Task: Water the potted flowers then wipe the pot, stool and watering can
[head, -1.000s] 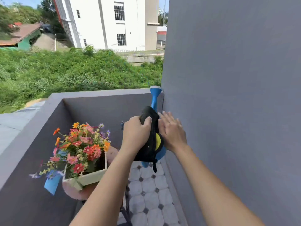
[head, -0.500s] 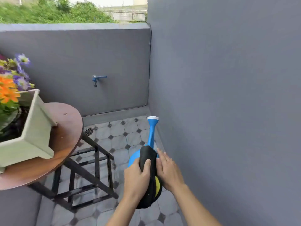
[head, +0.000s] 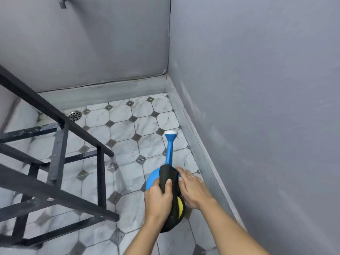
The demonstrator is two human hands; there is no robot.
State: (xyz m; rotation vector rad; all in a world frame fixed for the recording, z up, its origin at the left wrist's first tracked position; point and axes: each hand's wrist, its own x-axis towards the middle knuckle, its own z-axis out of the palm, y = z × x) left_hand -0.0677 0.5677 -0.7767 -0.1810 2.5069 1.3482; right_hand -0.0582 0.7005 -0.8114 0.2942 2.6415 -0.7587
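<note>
In the head view, the blue watering can (head: 153, 181) sat low over the tiled floor (head: 128, 129), close to the grey side wall (head: 257, 89) and near the corner where that wall met the back wall; whether its base actually touched the tiles could not be told, since the hands hid it. The left hand (head: 158, 197) was closed around a black cloth (head: 168, 178) with a yellow patch, pressing it over the can's top and handle, most likely so the cloth could rub the plastic clean. The right hand (head: 193, 190) lay open and flat against the can's wall-facing side, fingers extended and gripping nothing, apparently to steady the body against the push of the cloth. The can's long axis ran from the person outward toward the back wall, and its spout (head: 169, 150) rose up and away, ending in a white-capped rose (head: 171, 133) that pointed toward the corner. The black metal stool frame (head: 60, 144) stood on the far side of the can from the side wall, apart from it, and a round floor drain (head: 74, 115) sat beyond the frame near the back wall. The wiping of the can appeared to be under way.
</note>
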